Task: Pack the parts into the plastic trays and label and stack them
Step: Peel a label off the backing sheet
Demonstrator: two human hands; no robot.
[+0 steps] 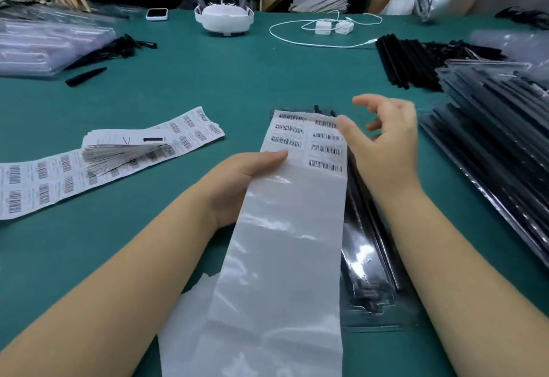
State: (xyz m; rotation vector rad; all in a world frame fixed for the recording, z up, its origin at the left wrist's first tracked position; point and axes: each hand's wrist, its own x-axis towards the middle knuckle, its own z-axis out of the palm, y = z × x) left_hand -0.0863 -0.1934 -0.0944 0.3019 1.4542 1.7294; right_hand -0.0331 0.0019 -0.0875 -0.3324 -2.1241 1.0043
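Observation:
A long glossy label strip (285, 228) with barcode labels at its far end lies over a clear plastic tray (371, 272) holding black rod-shaped parts. My left hand (237, 180) holds the strip at its left edge, thumb on top. My right hand (383, 136) hovers at the strip's far right corner; its thumb touches a barcode label there, the other fingers spread and loosely bent. A stack of filled trays (499, 150) stands to the right.
More barcode sheets (98, 159) lie on the green table (237, 79) to the left. Loose black rods (416, 61) lie at the back right, clear trays (44, 46) back left. A white headset (224, 20), chargers (332, 27), phone (157, 14) and other people's hands are across the table.

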